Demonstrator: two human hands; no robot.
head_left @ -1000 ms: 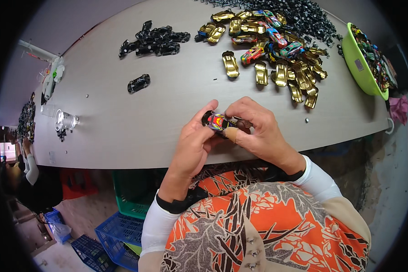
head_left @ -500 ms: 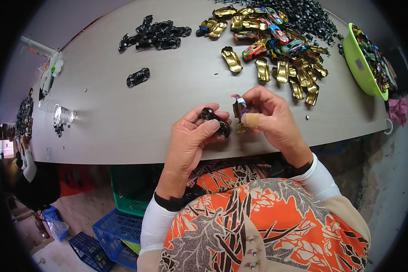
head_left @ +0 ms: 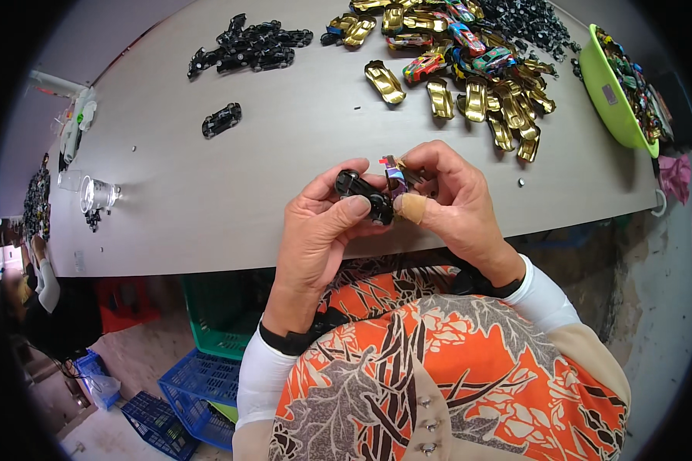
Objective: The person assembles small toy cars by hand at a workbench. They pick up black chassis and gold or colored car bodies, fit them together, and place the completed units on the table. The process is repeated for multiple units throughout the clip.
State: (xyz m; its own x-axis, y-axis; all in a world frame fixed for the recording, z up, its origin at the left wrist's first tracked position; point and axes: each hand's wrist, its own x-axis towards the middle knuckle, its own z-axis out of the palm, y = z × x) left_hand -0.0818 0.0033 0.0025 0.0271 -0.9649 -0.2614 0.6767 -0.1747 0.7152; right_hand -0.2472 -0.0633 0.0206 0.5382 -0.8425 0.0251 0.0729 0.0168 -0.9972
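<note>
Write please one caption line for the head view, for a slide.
Left hand holds a black toy car chassis, right hand a colourful car body, over a grey table.

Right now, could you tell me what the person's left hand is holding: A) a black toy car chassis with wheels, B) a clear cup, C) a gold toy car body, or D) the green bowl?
A: the left hand grips a black toy car chassis with wheels, while the right hand holds a colourful car body beside it.
</note>
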